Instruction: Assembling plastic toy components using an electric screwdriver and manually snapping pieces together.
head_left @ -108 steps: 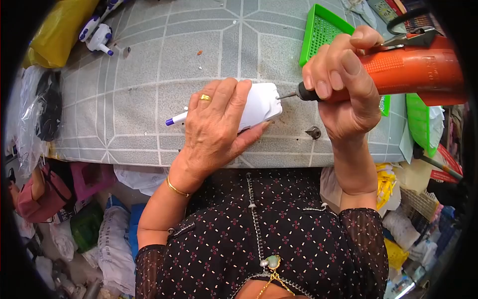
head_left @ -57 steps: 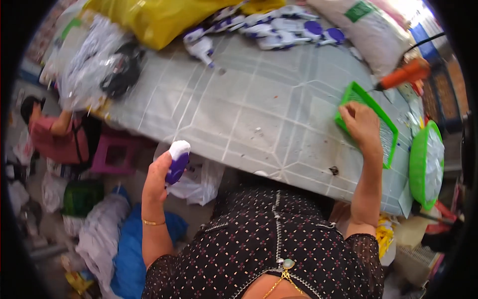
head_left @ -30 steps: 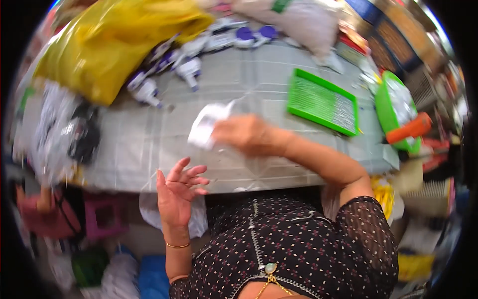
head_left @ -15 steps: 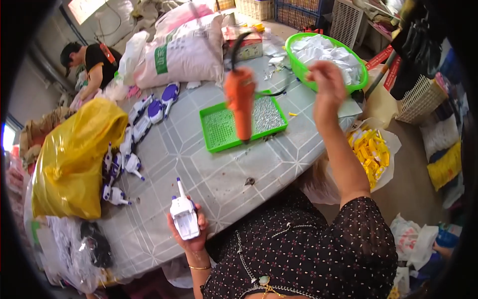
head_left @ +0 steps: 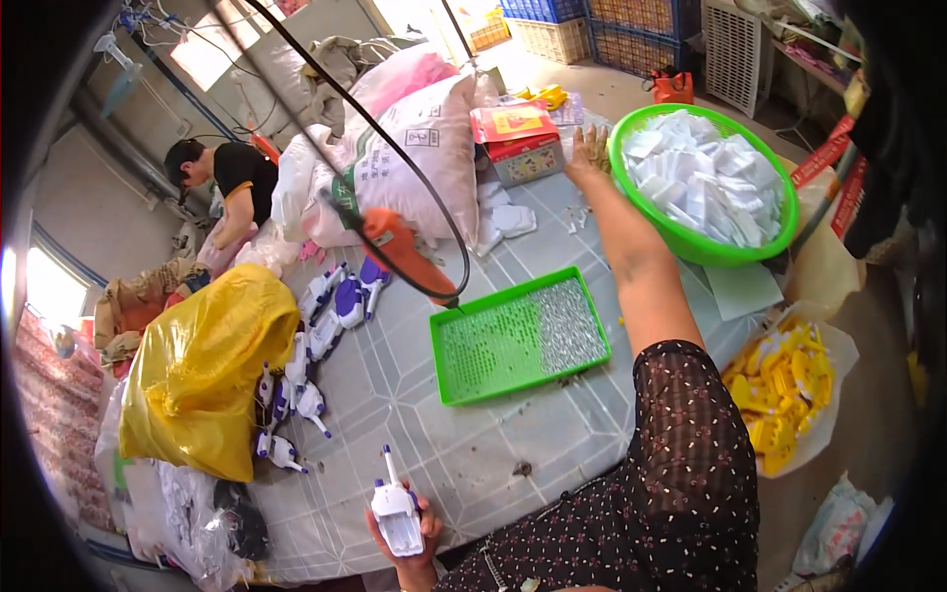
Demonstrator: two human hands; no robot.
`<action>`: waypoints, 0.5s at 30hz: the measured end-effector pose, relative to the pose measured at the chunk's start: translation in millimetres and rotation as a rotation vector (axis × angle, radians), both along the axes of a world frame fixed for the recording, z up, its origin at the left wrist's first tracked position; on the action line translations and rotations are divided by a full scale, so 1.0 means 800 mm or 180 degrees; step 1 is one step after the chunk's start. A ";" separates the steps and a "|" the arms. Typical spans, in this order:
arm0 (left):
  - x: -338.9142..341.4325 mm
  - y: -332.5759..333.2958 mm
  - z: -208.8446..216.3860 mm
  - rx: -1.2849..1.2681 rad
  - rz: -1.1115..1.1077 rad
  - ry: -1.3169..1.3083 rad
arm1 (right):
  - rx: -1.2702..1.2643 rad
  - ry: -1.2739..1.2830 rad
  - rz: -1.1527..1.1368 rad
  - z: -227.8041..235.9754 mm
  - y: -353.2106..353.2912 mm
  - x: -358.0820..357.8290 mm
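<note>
Near the front edge of the table, my left hand (head_left: 426,538) grips a white toy walkie-talkie (head_left: 400,518) with a purple-tipped antenna and a hollow opening facing up. My right arm reaches far across the table. Its hand (head_left: 592,153) has outstretched fingers and nothing visible in it, between a red patterned box (head_left: 516,141) and a green basket (head_left: 656,225) heaped with white pieces (head_left: 705,183). Between my arms lies a green tray (head_left: 528,383) with silver screws (head_left: 572,326) on its right side. An orange electric screwdriver (head_left: 400,252) hangs tilted from a cord, left of the tray.
Several white-and-purple toys (head_left: 311,340) lie at the left beside a yellow bag (head_left: 202,365). A large pale sack (head_left: 414,158) stands at the back. A bag of yellow parts (head_left: 784,385) sits below the table's right edge. Another person (head_left: 242,187) bends over at the far left.
My right hand has moved away, farther across the table, and its fingers have spread. The screwdriver has swung left and tilted. My left hand still holds the walkie-talkie. The view has shifted.
</note>
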State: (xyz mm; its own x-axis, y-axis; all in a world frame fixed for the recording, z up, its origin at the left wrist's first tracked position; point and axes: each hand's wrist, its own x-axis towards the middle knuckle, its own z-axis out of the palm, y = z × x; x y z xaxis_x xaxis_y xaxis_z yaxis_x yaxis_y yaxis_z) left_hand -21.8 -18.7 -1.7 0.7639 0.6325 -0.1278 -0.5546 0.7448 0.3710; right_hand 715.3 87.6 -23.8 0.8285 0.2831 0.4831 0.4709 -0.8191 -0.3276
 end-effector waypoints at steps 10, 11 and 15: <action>-0.012 0.000 -0.003 0.0009 0.0154 0.0355 | -0.1462 0.0668 0.0874 0.043 -0.033 -0.066; -0.009 0.001 -0.002 -0.0002 0.0105 0.0335 | -0.1472 0.0661 0.0821 0.045 -0.044 -0.081; 0.001 0.008 -0.004 0.0080 -0.0021 0.0270 | -0.0494 0.0428 0.1777 0.019 -0.058 -0.126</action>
